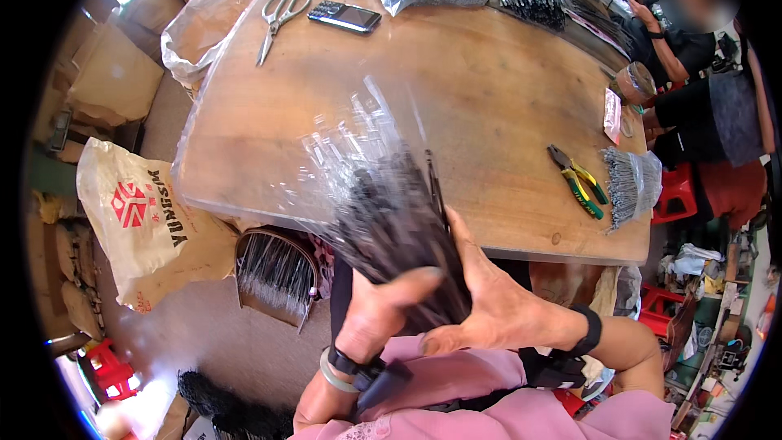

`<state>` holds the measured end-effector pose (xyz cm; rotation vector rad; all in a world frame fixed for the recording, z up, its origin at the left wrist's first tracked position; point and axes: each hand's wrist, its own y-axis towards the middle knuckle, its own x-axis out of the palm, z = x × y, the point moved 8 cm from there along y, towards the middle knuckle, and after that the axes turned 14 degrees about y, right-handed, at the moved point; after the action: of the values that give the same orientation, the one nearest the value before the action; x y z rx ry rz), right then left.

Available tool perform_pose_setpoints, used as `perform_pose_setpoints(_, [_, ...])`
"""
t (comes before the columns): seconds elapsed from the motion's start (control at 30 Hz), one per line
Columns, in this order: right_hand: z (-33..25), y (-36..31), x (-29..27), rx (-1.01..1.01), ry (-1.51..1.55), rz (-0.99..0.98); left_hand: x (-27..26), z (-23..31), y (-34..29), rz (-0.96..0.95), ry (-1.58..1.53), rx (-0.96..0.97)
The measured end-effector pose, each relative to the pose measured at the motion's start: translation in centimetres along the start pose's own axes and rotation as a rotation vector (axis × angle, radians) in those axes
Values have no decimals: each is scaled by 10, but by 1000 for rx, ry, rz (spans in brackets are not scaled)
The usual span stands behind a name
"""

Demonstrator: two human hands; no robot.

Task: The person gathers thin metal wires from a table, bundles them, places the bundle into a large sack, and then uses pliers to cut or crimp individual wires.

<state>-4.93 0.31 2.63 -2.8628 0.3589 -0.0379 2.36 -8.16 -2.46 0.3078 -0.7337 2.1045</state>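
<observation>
A thick bundle of thin dark rods (399, 220) is held between my two hands, over the near edge of the wooden table (489, 106). Its far ends fan out and look pale and shiny, smeared by motion. My left hand (381, 305) grips the near-left side of the bundle, thumb across it. On the opposite side, my right hand (497, 301) presses with fingers along the rods and thumb at their near end. What the rods are exactly, I cannot make out.
Scissors (279, 20) and a mobile phone (345, 16) lie at the far left, pliers (577, 181) and a wrapped rod bundle (631, 187) at the right. A rod-filled container (277, 270) and a printed sack (151, 224) stand left below. Another person (676, 49) sits far right.
</observation>
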Motion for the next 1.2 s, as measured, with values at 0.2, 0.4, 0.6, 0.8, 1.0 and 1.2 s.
perform_pose_setpoints(0.2, [-27,-20,-7,-57,462,40,58,48,-12,-181,479,350])
perform_pose_setpoints(0.4, [-11,-48,-78,-313,-140,268,133,94,-17,-185,883,1128])
perform_pose_setpoints(0.6, [66,-36,-111,-452,-649,335,117,44,44,-226,774,928])
perform_pose_setpoints(0.8, [73,-36,-118,-302,-347,410,124,40,43,-73,833,947])
perform_pose_setpoints(1.0, [71,-42,-126,-306,-244,366,132,27,46,-53,895,877])
perform_pose_setpoints(1.2, [64,-37,-120,-325,-151,270,142,26,38,79,979,737])
